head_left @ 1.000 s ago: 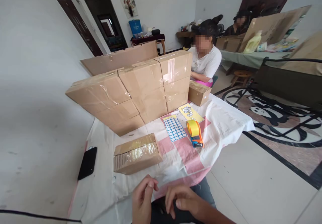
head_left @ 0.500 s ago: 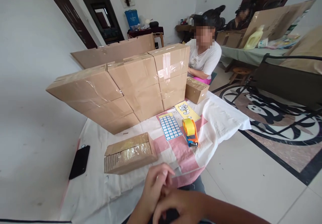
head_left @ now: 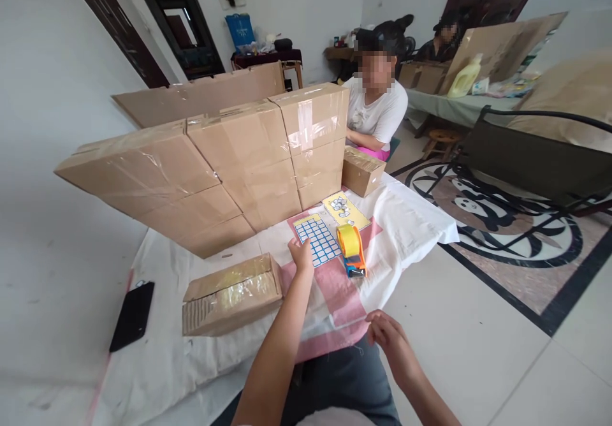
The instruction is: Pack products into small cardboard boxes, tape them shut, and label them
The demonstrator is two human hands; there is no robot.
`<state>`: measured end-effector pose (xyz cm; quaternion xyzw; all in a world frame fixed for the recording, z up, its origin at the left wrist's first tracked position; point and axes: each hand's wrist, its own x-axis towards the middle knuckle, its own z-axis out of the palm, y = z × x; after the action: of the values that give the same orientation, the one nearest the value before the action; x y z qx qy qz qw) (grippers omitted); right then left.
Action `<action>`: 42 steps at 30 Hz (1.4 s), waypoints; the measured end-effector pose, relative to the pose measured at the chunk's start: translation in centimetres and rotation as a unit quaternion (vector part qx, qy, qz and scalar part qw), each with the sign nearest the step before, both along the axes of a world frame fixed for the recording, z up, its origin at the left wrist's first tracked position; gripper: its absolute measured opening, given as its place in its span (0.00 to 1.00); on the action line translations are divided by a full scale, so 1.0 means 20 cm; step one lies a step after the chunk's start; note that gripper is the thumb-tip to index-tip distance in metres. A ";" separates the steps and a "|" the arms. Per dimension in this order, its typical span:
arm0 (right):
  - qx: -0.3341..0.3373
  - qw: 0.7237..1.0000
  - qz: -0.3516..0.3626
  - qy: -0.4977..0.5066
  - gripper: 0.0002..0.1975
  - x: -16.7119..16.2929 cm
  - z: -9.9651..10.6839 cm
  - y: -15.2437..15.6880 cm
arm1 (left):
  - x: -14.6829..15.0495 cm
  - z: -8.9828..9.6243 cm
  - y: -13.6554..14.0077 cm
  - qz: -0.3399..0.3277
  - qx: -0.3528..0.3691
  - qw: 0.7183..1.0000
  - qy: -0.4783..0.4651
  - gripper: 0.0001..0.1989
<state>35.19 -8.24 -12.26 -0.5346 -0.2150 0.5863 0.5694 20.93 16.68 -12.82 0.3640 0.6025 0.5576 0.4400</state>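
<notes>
My left hand (head_left: 301,255) reaches over the table to the left edge of a sheet with a blue grid (head_left: 318,241). Its thumb and fingers look apart; whether they touch the paper I cannot tell. My right hand (head_left: 386,334) hangs at the table's near edge with its fingers curled together and nothing visible in them. Right of the grid sheet stands a tape dispenser (head_left: 351,250) with a yellow roll and an orange and blue body. Behind it lies a yellow sheet (head_left: 347,209) with small white paper pieces on it.
Stacked taped cardboard boxes (head_left: 253,152) form a wall across the table (head_left: 229,356). A small carton (head_left: 234,295) lies left of my arm, another carton (head_left: 363,169) at the far right. A black phone (head_left: 132,316) lies at left. A person (head_left: 375,104) sits behind the boxes.
My hands were together at the near edge and have parted. The left moved forward to the grid sheet; the right moved aside to the right. The view shifted slightly.
</notes>
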 end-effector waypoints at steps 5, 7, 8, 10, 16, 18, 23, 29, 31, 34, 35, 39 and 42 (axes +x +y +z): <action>0.023 1.000 -0.014 -0.007 0.15 0.02 0.08 0.07 | 0.02 0.02 0.07 0.006 -0.012 1.000 -0.007 0.18; 0.040 0.999 -0.008 -0.008 0.15 -0.03 0.12 0.10 | 0.03 0.05 0.07 -0.005 -0.004 1.000 -0.003 0.17; 0.049 0.999 -0.002 -0.010 0.15 -0.06 0.13 0.11 | 0.02 0.07 0.05 -0.012 0.003 1.000 0.000 0.16; 0.066 0.997 0.013 -0.024 0.15 -0.10 0.17 0.12 | 0.00 0.14 -0.02 -0.021 0.027 0.999 0.009 0.15; 0.154 0.974 0.010 -0.167 0.15 -0.04 0.35 0.26 | -0.17 0.41 -0.48 -0.086 0.115 0.989 0.044 0.14; 0.170 0.969 -0.004 -0.181 0.20 0.00 0.42 0.34 | -0.23 0.47 -0.62 -0.117 0.122 0.984 0.059 0.14; 0.197 0.973 0.053 -0.105 0.18 -0.04 0.55 0.46 | -0.37 0.50 -0.78 -0.170 0.106 0.976 0.090 0.14; 0.209 0.973 0.016 -0.094 0.15 -0.27 0.58 0.38 | -0.49 0.47 -0.80 -0.147 0.187 0.957 0.169 0.23; 0.211 0.971 0.009 -0.110 0.15 -0.32 0.60 0.34 | -0.51 0.49 -0.82 -0.113 0.291 0.915 0.258 0.27; 0.212 0.968 0.034 -0.129 0.16 -0.37 0.63 0.27 | -0.50 0.53 -0.85 -0.141 0.377 0.854 0.330 0.31; 0.214 0.966 0.049 -0.133 0.16 -0.38 0.64 0.25 | -0.50 0.53 -0.86 -0.171 0.380 0.848 0.327 0.33; 0.222 0.955 0.101 -0.169 0.15 -0.42 0.64 0.19 | -0.47 0.54 -0.88 -0.267 0.346 0.858 0.270 0.35; 0.230 0.948 0.106 -0.191 0.15 -0.44 0.62 0.17 | -0.45 0.53 -0.89 -0.300 0.326 0.867 0.227 0.30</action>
<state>26.40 -4.76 0.14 -0.4655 -0.5041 0.4650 0.5594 11.85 -1.07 -2.14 0.7665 0.3318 0.4652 0.2932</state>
